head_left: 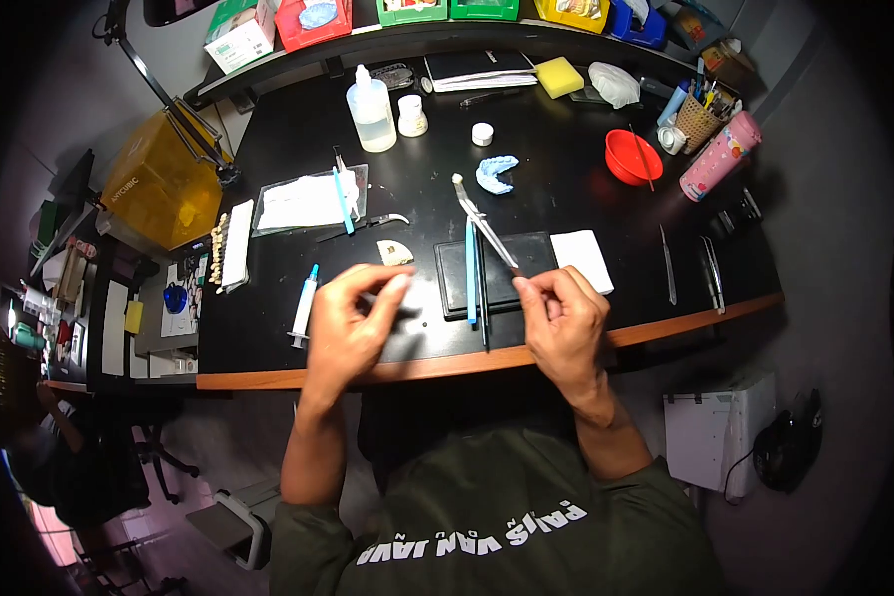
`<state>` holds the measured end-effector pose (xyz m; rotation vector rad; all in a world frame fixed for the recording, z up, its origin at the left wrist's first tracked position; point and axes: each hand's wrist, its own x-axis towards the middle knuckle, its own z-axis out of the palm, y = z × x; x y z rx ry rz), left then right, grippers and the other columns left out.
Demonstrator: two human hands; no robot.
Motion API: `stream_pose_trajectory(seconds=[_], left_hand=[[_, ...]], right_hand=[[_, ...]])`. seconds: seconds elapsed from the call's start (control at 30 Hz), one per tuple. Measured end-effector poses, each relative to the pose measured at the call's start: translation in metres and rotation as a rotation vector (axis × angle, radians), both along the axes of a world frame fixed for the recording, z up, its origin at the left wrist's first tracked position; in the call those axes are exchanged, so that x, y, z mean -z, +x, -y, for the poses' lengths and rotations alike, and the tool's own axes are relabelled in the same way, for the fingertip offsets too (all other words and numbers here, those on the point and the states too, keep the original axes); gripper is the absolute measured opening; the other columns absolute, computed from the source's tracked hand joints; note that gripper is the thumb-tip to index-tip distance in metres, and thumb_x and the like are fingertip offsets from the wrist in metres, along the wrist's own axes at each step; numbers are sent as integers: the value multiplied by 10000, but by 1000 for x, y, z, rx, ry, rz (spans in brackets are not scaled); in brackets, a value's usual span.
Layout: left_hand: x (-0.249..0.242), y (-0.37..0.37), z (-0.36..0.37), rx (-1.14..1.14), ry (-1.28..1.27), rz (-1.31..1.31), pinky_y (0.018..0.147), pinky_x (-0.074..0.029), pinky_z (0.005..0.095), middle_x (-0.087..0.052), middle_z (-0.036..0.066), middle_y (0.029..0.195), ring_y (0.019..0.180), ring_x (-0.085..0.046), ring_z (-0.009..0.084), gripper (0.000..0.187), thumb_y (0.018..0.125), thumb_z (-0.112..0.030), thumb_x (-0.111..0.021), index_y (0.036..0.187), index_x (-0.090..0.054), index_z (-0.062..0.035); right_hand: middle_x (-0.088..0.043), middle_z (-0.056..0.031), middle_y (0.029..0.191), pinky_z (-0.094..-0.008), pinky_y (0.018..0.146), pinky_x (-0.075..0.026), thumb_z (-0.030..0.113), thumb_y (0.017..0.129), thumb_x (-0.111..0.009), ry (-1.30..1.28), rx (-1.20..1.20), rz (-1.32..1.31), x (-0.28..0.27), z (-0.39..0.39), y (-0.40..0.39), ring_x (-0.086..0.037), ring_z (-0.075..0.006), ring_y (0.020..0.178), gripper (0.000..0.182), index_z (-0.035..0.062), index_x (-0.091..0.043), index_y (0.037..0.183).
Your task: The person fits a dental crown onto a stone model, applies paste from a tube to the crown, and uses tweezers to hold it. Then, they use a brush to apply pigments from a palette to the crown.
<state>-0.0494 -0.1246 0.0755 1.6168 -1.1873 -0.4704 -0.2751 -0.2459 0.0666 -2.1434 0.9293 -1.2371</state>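
My right hand (566, 323) is closed on the lower end of a metal clamp tool (485, 226), which slants up to the left. A small whitish piece (458, 180) is at its far tip. My left hand (353, 323) hovers near the desk's front edge, thumb and index finger curved with a gap between them, holding nothing visible. Just above it lies a cream dental model piece (394, 252). Beneath the clamp is a black flat case (517, 255) with a light blue-handled tool (471, 283) on it. A blue dental arch (496, 175) lies beyond.
On the black desk (606, 223) stand a clear bottle (372, 114), a red bowl (633, 157) and a pink tumbler (720, 159). A syringe (305, 308) lies left of my left hand. Tweezers (712, 273) lie at right. Another person (65, 457) is at far left.
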Motion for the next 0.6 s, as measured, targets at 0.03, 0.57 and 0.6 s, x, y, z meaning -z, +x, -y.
stream_pose_trajectory(seconds=[0.03,0.57,0.6], left_hand=[[-5,-8,12,75,34,-200,740,-528,255,-774,99,1021,843,-692,125,285,1031,-187,-718,1215,-761,27],[0,37,97,183,-76,-731,806,-583,259,-752,60,1042,909,-718,125,300,1047,-208,-697,1287,-685,-28],[-3,44,99,157,-75,-673,805,-581,263,-748,50,1025,897,-711,120,293,1052,-207,-689,1289,-688,-35]], right_hand=[[-642,-108,742,-349,547,-477,34,921,-790,10,-26,26,-3,-3,8,-629,-223,600,154,-4,-682,818],[-629,-204,802,-472,661,-494,166,1016,-655,6,-336,-100,-17,59,47,-629,-404,723,231,-16,-649,873],[-646,-185,805,-458,677,-512,129,976,-681,-18,-363,-112,-16,73,41,-642,-380,732,148,-3,-676,909]])
